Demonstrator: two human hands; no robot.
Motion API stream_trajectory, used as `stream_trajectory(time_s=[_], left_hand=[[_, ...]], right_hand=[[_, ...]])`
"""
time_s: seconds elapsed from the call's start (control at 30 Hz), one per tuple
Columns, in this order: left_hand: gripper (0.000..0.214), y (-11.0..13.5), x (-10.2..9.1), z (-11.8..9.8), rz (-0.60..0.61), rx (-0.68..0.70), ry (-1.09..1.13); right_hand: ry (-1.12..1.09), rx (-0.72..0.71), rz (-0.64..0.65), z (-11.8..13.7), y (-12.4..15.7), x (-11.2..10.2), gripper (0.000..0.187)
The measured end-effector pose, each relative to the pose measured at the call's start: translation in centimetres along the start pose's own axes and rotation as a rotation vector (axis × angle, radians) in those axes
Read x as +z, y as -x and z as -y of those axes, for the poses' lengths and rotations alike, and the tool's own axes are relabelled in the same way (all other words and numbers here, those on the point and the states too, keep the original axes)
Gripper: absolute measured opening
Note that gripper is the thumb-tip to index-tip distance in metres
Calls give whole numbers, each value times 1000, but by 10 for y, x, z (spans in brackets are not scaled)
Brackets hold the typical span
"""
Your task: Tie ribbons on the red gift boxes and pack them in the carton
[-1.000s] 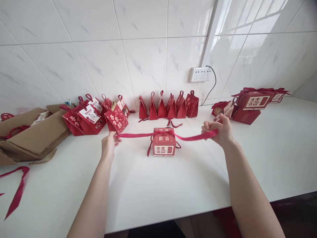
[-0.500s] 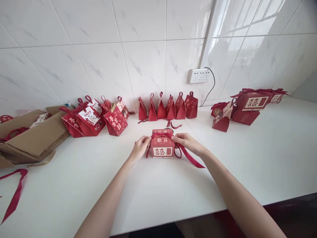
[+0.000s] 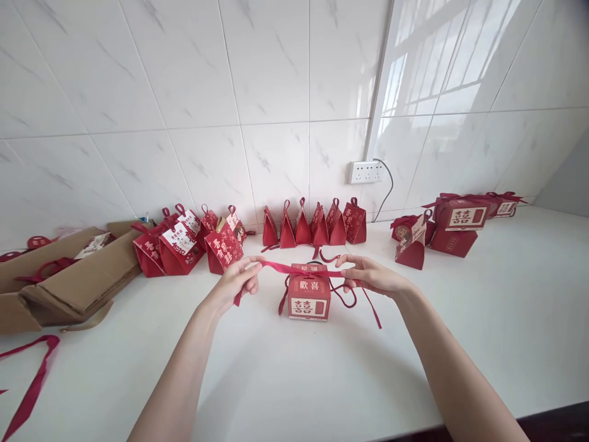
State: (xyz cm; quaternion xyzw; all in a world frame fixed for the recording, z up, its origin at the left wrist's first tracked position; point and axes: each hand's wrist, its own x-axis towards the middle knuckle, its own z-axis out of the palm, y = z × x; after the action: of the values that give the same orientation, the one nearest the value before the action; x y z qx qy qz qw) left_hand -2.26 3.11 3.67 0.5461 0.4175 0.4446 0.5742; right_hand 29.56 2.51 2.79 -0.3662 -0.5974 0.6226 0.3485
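A small red gift box [image 3: 308,299] with cream panels and printed characters stands upright on the white table in front of me. A dark red ribbon [image 3: 284,268] runs across its top, crossed or knotted at the middle. My left hand [image 3: 239,281] pinches one end of the ribbon, left of the box and above the table. On the other side my right hand [image 3: 368,274] grips the opposite end, its tail hanging below the fingers. Between both hands the ribbon is drawn nearly straight. Dark red cords hang at the box's two sides.
Several red triangular boxes [image 3: 302,230] line the tiled wall. More patterned boxes [image 3: 180,245] stand at left beside an open cardboard carton [image 3: 87,285]. A loose ribbon [image 3: 34,387] lies at front left. Stacked red boxes [image 3: 455,242] are at right; a power socket [image 3: 365,172] is on the wall.
Both hands have moved outward from the box, the left one farther, pulling the ribbon out tight across the top. The camera view has tilted upward a little.
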Motion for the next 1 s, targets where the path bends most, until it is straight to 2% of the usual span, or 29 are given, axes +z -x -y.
stream_trajectory(time_s=[0.13,0.27,0.37,0.43,0.53,0.6,0.63,0.73,0.83,0.9,1.0], left_hand=[[18,2,5,-31,37,112,5],[17,-1,22,-58,192,232,88],[37,-6,37,-66,322,279,119],[41,-8,44,-66,343,306,104],[31,-8,47,-64,289,336,11],[20,-6,46,-64,208,366,-84],[19,-5,45,-65,153,387,-135],[39,-4,44,-66,-35,452,-238],[36,-6,47,-65,-152,496,-287],[32,-8,52,-63,-157,525,-310],[25,-8,61,-60,-132,558,-259]], right_hand=[[-128,-72,224,12,-3,0,18],[-90,-8,463,29,-14,-5,38],[5,40,523,41,-20,-11,45],[79,18,473,48,-21,-11,42],[260,-7,347,57,-18,-3,28],[393,-44,205,63,-15,7,16],[450,-74,116,66,-14,12,16],[650,-177,-143,73,-11,24,23],[882,-309,-329,77,-9,26,21],[919,-409,-376,78,-8,28,19],[737,-465,-294,78,-10,36,21]])
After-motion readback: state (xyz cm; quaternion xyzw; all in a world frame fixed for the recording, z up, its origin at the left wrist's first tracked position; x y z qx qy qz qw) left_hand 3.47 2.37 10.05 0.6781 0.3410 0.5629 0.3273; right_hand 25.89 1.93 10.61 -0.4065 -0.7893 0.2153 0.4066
